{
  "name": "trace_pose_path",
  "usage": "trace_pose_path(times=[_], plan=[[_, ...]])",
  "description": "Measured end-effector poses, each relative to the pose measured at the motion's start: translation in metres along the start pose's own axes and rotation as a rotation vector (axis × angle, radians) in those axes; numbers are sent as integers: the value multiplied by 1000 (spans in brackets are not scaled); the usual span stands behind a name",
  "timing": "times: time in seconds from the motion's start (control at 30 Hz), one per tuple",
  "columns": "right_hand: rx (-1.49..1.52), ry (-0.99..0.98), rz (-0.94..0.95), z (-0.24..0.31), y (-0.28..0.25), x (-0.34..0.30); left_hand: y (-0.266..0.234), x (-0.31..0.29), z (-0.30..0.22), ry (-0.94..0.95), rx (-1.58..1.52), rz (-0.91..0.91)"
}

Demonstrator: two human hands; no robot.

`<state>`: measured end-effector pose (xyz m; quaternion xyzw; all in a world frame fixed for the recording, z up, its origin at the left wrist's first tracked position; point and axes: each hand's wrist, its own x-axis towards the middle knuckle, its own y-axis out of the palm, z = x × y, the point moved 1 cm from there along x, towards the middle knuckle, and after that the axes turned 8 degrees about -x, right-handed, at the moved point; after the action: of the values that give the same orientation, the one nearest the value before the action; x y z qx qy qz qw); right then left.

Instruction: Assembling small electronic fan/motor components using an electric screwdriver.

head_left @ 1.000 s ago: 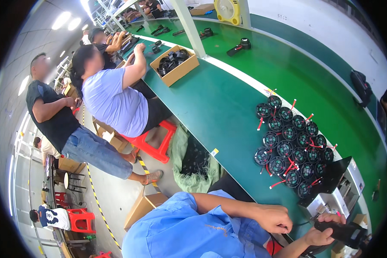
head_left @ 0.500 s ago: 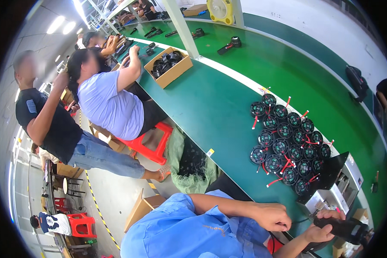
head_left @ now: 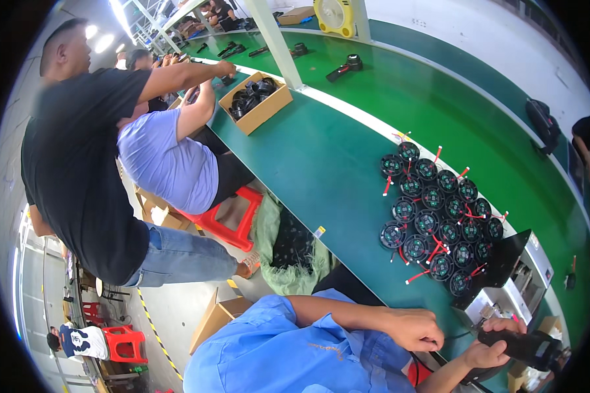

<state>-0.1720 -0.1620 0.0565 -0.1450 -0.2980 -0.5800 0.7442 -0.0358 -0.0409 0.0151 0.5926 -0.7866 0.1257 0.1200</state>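
A: Right hand?
B: Grip closed round a black handle, near the metal box.
A: Left hand?
B: Curled, by the edge of the green surface; cannot tell whether that grip holds anything.
A: Beyond?
B: Round black parts, clustered, with red wires.

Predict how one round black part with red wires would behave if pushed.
The round black part would likely slide rather than tip, lying flat and low. Its red wire looks bendable and might snag. Crowded neighbouring parts would probably get nudged too.
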Motion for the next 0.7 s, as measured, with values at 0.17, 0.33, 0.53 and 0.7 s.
trace_pose_path(times=[0.17,0.33,0.53,0.7], plan=[[1,5,1,1,0,0,-1,0,0,-10,-2,8],[16,0,6,1,0,-1,0,0,0,-11,-2,5],[1,5,3,2,1,-1,0,1,-2,-16,-9,8],[0,6,0,3,1,0,0,1,0,-11,4,12]])
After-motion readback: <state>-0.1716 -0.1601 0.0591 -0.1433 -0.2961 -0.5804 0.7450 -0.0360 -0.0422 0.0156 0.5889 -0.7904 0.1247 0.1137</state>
